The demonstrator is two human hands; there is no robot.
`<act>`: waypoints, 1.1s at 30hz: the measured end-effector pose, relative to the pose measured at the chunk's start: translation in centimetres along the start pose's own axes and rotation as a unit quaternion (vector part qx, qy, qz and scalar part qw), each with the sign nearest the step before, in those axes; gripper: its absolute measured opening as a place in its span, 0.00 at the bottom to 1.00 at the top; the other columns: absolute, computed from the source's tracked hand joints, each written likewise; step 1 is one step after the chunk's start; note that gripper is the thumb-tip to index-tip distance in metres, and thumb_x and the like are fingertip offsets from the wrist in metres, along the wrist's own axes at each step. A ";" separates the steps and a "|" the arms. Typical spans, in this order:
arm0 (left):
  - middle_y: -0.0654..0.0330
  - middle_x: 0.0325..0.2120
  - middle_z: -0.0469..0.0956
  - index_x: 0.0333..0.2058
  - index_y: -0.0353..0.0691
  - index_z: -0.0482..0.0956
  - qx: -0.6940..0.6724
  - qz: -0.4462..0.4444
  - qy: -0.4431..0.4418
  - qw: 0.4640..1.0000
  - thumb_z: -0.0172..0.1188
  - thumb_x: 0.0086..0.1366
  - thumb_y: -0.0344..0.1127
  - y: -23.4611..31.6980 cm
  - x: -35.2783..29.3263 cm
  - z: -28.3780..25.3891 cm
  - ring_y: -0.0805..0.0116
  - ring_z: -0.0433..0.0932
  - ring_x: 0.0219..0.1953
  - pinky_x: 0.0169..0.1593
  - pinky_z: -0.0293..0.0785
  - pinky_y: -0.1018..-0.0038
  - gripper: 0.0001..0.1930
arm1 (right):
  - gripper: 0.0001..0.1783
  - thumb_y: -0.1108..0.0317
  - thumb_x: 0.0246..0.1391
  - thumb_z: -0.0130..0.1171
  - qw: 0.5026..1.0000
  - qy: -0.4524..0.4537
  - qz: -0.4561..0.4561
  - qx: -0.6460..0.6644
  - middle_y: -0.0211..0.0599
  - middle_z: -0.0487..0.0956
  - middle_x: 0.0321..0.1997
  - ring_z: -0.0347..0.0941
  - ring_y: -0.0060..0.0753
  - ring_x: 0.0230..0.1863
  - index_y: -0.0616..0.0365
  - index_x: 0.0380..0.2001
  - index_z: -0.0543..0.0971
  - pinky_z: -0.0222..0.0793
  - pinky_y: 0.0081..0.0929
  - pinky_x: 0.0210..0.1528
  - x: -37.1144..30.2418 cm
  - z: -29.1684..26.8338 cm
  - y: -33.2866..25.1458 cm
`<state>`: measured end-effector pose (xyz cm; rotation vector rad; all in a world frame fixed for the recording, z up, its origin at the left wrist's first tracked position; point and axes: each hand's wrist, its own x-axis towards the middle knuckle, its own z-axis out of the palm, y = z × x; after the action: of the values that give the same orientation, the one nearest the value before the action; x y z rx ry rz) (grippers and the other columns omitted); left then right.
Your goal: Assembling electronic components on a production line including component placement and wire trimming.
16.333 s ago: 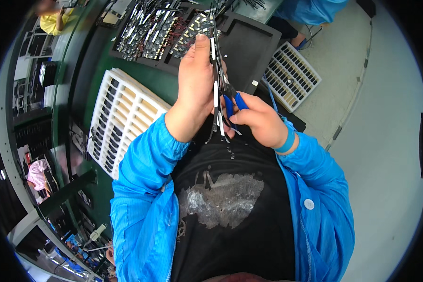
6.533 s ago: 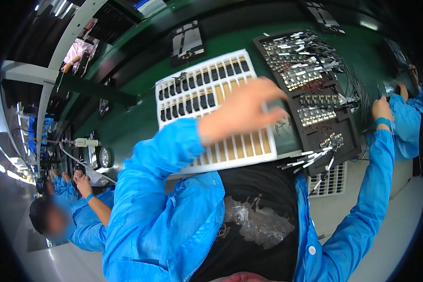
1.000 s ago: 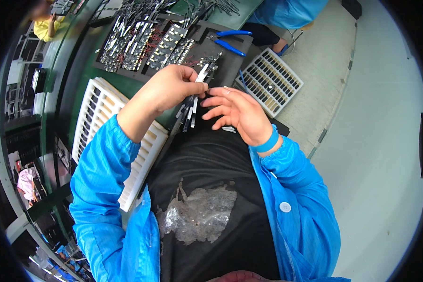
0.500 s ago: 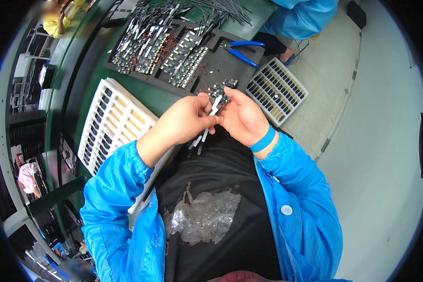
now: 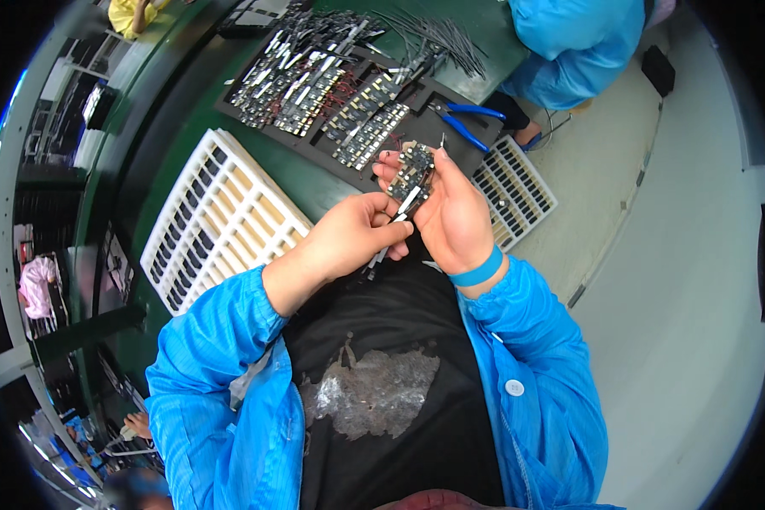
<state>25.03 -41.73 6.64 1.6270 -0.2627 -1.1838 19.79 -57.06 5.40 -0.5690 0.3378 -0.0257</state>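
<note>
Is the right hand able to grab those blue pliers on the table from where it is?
Probably not right away. The right hand is full, holding a small circuit board. The blue pliers lie uncovered on the dark mat just beyond it, nothing between.

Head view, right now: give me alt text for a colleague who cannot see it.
Seen from above, a person in a blue smock holds a small circuit board in the right hand while the left hand pinches a thin part at its lower edge. Beyond lie a white slotted tray, black trays of parts and blue-handled pliers.
</note>
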 end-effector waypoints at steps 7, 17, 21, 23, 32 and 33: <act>0.61 0.24 0.77 0.40 0.34 0.75 -0.088 0.077 -0.035 0.992 0.49 0.74 0.44 1.1 -2.2 -2.0 0.71 0.76 0.29 0.37 0.72 0.74 0.16 | 0.23 0.55 0.73 0.34 0.978 -0.095 -0.058 -0.174 0.53 0.78 0.52 0.76 0.44 0.54 0.65 0.52 0.69 0.80 0.35 0.45 -0.6 5.2 0.0; 0.62 0.22 0.74 0.39 0.38 0.71 -0.183 0.244 0.051 0.951 0.46 0.77 0.42 -1.0 -6.0 -3.4 0.74 0.73 0.25 0.31 0.71 0.77 0.13 | 0.21 0.58 0.73 0.38 0.929 -0.187 -0.030 -0.319 0.36 0.83 0.40 0.68 0.14 0.16 0.63 0.49 0.74 0.62 0.11 0.14 -0.3 10.5 2.4; 0.63 0.23 0.74 0.42 0.38 0.70 -0.240 0.280 0.104 0.924 0.46 0.77 0.42 -1.7 -8.0 -4.2 0.75 0.74 0.24 0.30 0.72 0.78 0.12 | 0.21 0.59 0.73 0.40 0.904 -0.221 -0.010 -0.367 0.32 0.80 0.33 0.67 0.14 0.15 0.64 0.50 0.75 0.63 0.12 0.16 0.3 11.3 3.8; 0.63 0.24 0.74 0.43 0.38 0.69 -0.252 0.298 0.125 0.912 0.46 0.77 0.42 -2.2 -8.8 -4.7 0.75 0.75 0.24 0.29 0.72 0.79 0.12 | 0.21 0.60 0.72 0.42 0.902 -0.226 -0.012 -0.367 0.30 0.78 0.30 0.66 0.15 0.14 0.65 0.53 0.75 0.64 0.12 0.17 0.2 11.8 4.6; 0.66 0.21 0.72 0.45 0.41 0.70 -0.265 0.350 0.168 0.883 0.47 0.76 0.45 -4.5 -11.1 -6.6 0.80 0.68 0.21 0.27 0.66 0.81 0.13 | 0.21 0.66 0.71 0.42 0.863 -0.335 -0.017 -0.378 0.44 0.79 0.43 0.76 0.26 0.21 0.70 0.56 0.73 0.74 0.19 0.26 0.7 14.8 6.7; 0.66 0.21 0.71 0.45 0.41 0.69 -0.273 0.356 0.172 0.877 0.47 0.76 0.45 -4.7 -11.3 -6.7 0.80 0.68 0.22 0.27 0.66 0.81 0.13 | 0.21 0.66 0.71 0.42 0.861 -0.340 -0.012 -0.379 0.44 0.79 0.43 0.76 0.26 0.21 0.70 0.56 0.73 0.74 0.19 0.26 0.8 15.0 7.0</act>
<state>23.04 -28.07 8.73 1.0537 -0.2392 -0.3367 24.90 -43.39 13.25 -1.3161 -0.3847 0.2944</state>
